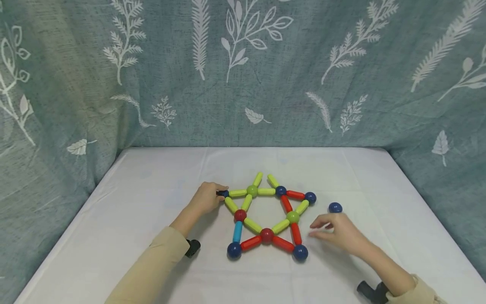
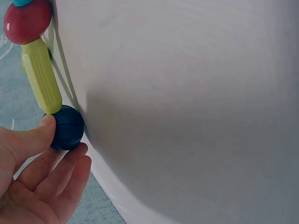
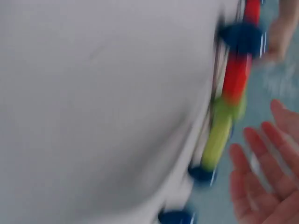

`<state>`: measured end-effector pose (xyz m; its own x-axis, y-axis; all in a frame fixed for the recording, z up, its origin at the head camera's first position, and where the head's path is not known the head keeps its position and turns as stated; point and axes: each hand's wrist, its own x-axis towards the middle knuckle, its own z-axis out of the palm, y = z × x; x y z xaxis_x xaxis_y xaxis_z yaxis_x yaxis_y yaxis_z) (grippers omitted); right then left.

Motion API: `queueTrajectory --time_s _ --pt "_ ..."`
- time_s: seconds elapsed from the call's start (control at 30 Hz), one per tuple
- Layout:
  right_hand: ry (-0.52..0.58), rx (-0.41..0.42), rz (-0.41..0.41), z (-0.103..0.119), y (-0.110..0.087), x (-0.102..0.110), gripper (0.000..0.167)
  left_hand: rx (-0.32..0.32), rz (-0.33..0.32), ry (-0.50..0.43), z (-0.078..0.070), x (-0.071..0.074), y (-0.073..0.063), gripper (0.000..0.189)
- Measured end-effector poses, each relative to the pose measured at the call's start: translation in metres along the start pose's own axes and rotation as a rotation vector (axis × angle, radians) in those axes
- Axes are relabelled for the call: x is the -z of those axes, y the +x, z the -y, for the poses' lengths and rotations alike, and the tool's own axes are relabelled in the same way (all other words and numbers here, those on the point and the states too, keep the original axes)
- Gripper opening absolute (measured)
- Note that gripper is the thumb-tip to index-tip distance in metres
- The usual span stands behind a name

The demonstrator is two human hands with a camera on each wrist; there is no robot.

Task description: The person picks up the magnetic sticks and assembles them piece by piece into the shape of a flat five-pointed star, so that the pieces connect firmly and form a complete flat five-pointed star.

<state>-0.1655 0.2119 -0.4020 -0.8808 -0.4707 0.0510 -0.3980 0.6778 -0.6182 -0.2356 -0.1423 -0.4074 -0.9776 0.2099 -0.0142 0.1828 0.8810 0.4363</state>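
A star-shaped frame of coloured rods and balls lies on the table, with green (image 1: 252, 191), red (image 1: 267, 235) and blue (image 1: 300, 252) balls at its joints. At its left corner my left hand (image 1: 206, 197) pinches a blue ball (image 2: 68, 128) between thumb and fingers; a yellow-green rod (image 2: 42, 77) runs from that ball to a red ball (image 2: 28, 21). My right hand (image 1: 343, 232) is held to the right of the frame, fingers relaxed and holding nothing. Just beyond it lies a loose blue ball (image 1: 335, 207), partly hidden by the hand.
Two yellow-green rods (image 1: 257, 179) at the frame's far side lean toward each other with a gap between their tips. White cloth covers the table (image 1: 152, 177), and a teal leaf-patterned curtain (image 1: 281, 122) hangs behind it. Black camera mounts (image 1: 193, 248) sit at both wrists.
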Motion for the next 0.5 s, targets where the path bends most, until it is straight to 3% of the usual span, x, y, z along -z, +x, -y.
queueTrajectory --time_s 0.1,0.2,0.33,0.5 --pt "-0.070 0.009 -0.139 -0.020 0.006 0.022 0.015 0.001 -0.004 -0.005 0.001 0.000 0.001 0.031" --pt "-0.048 -0.035 -0.185 -0.042 0.011 0.042 0.022 0.008 -0.008 -0.009 0.001 0.000 0.000 0.031" --pt "0.052 -0.081 -0.057 -0.067 0.015 0.057 0.035 0.018 -0.004 -0.012 0.001 -0.001 0.000 0.031" --pt "0.156 -0.100 0.112 -0.087 0.018 0.060 0.045 0.016 -0.010 -0.017 0.000 -0.002 0.000 0.030"
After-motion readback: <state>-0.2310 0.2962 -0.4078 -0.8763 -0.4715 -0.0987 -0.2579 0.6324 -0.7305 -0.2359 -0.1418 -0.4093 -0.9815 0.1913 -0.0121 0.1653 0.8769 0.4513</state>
